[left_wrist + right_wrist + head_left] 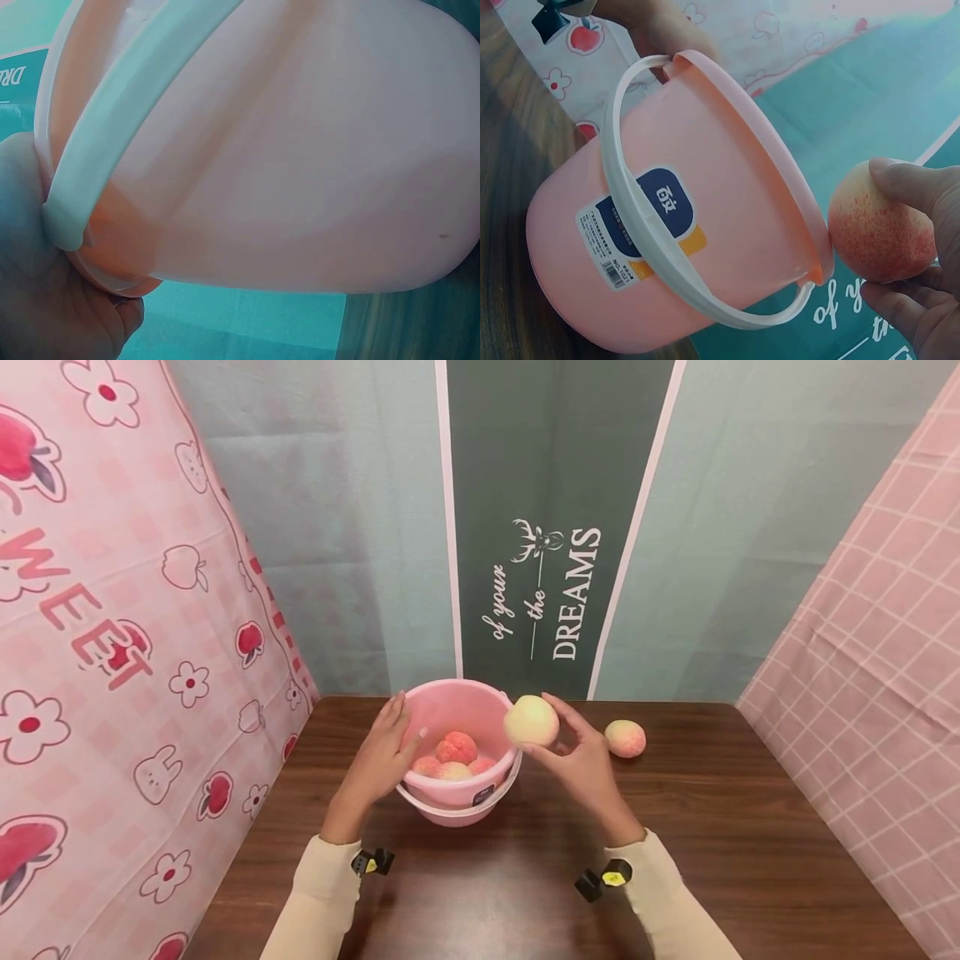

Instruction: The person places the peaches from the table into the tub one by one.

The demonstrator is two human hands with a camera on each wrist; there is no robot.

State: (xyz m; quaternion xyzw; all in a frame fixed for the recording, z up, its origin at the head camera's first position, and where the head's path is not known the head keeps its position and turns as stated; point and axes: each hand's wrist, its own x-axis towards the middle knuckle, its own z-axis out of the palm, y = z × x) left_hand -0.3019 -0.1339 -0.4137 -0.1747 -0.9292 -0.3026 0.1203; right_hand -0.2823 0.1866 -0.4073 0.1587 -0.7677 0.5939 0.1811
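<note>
A pink bucket [450,703] stands on the table with several reddish peaches [456,748] inside it. My left hand [375,760] holds its left rim, thumb over the edge and fingers along the outside; in the left wrist view the hand sits beside the handle's end. With thumb and fingers, my right hand [583,770] grips a pale yellow peach [532,722] right at the bucket's right rim. The right wrist view shows red speckles on this peach [877,225]. Hanging down across the bucket's front is a white handle [645,225].
Another peach [626,738] lies on the brown wooden table [697,827], right of my right hand. Behind the table hangs a green cloth [555,460] with lettering. Patterned pink cloths [187,693] line both sides.
</note>
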